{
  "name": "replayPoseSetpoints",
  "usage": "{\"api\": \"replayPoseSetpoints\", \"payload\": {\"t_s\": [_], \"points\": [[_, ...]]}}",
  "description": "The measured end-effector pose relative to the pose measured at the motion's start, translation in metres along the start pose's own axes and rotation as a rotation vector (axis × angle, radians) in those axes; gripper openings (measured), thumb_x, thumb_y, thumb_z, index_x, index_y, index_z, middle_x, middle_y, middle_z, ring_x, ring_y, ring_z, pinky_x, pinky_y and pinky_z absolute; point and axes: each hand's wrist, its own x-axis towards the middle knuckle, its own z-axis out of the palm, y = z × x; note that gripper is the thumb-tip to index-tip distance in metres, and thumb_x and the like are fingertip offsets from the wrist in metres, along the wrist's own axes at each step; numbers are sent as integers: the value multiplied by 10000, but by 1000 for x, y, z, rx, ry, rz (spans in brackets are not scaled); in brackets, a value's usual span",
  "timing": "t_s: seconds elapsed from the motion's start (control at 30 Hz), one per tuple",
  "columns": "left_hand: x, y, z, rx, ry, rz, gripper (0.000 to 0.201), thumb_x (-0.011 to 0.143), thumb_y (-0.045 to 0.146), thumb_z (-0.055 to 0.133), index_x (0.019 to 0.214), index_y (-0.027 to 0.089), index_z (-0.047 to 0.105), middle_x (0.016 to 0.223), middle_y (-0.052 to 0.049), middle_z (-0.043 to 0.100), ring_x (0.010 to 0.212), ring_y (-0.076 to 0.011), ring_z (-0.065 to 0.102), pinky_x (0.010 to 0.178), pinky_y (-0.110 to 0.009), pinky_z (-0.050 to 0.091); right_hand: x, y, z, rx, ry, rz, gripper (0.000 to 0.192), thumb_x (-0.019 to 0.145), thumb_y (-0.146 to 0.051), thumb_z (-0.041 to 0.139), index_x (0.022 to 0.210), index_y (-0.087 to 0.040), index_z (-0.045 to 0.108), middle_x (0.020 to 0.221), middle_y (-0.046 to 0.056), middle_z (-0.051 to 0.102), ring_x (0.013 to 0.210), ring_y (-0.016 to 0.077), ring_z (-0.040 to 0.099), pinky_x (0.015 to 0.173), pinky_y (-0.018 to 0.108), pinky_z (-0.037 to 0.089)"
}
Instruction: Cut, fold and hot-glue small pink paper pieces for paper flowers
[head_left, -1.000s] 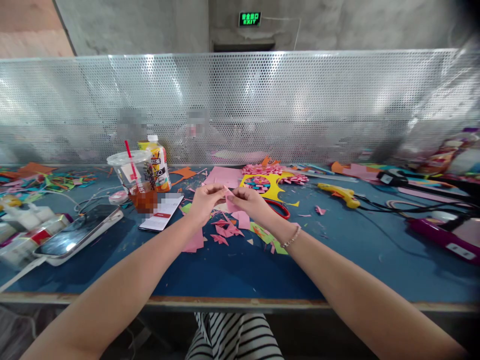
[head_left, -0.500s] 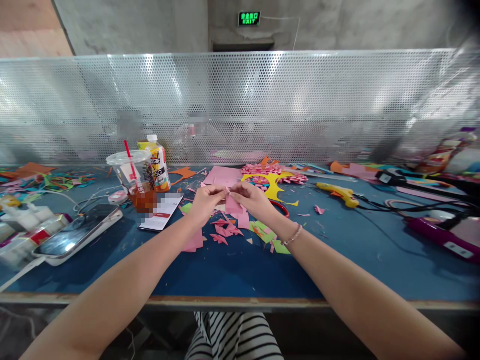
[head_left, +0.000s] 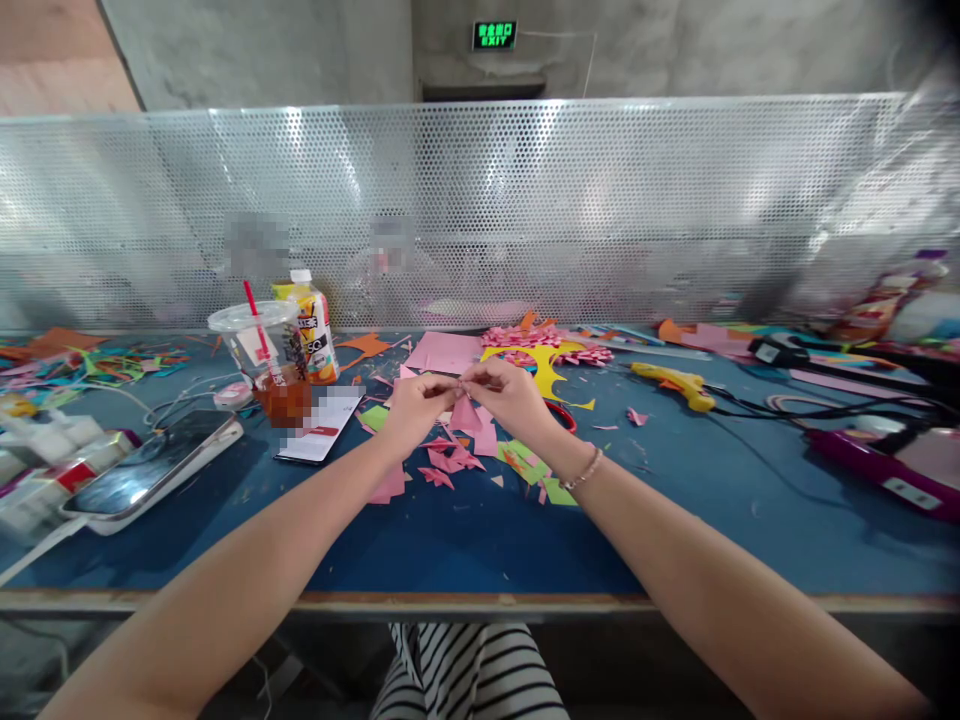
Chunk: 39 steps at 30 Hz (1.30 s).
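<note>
Near the middle of the table, my left hand (head_left: pixel 420 405) and my right hand (head_left: pixel 506 395) meet fingertip to fingertip. Between them they pinch the top of a small piece of pink paper (head_left: pixel 466 414), which hangs down in a narrow, folded shape. Fingers hide its upper edge. Just below lie several folded pink paper pieces (head_left: pixel 450 458). Green paper scraps (head_left: pixel 529 460) are under my right wrist, and pink paper squares (head_left: pixel 388 487) lie beside my left wrist. Behind my right hand, a red scissor handle (head_left: pixel 562 416) shows in part.
A lidded cup of brown drink (head_left: pixel 281 390), a juice bottle (head_left: pixel 319 335) and phones (head_left: pixel 161 465) stand or lie left. Cut yellow paper (head_left: pixel 544 375) and a pink folded heap (head_left: pixel 517 337) sit behind. Right are a yellow glue gun (head_left: pixel 679 385), cables and a purple power strip (head_left: pixel 877 470).
The pink paper has turned from a flat, wider face to a narrower, gathered shape between my fingertips. Both hands stay in nearly the same place.
</note>
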Motion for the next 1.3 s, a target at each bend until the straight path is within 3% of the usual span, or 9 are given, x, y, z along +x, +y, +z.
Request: {"api": "replayPoseSetpoints", "payload": {"t_s": [0.2,0.43,0.7,1.07,1.3], "points": [[1,-1,0,10,11,8,186,669,278,626,774,133,679,723,-45,649,651,-136,563,653,-278,456,0,-1,0,8,-6,-11,71,716,-189,545,734,-176,612,723,22,619,676,130,575,605,250,450],[-3,8,2,139,13,34,178,685,265,588,775,153,693,703,-40,655,638,-140,557,622,-261,423,-2,-7,-1,-166,19,-82,82,713,-166,540,675,-184,610,711,26,596,676,134,546,597,253,431],[-2,6,5,119,8,16,167,668,258,588,741,143,686,674,-29,640,618,-133,544,614,-255,423,-3,-3,0,-194,8,-123,89,697,-134,516,669,-180,585,720,27,588,662,130,544,613,260,441],[0,-6,2,144,-83,-92,209,618,308,634,722,130,668,609,-15,592,547,-114,516,553,-250,418,0,-1,-1,-258,66,-71,60,674,-159,529,633,-176,569,651,21,584,615,131,526,580,258,413],[-1,-4,4,121,-74,-80,141,622,263,620,712,155,628,675,-13,605,589,-109,530,565,-233,421,2,1,-3,-138,66,45,103,715,-233,501,642,-178,548,605,7,561,569,125,513,562,254,398]]}}
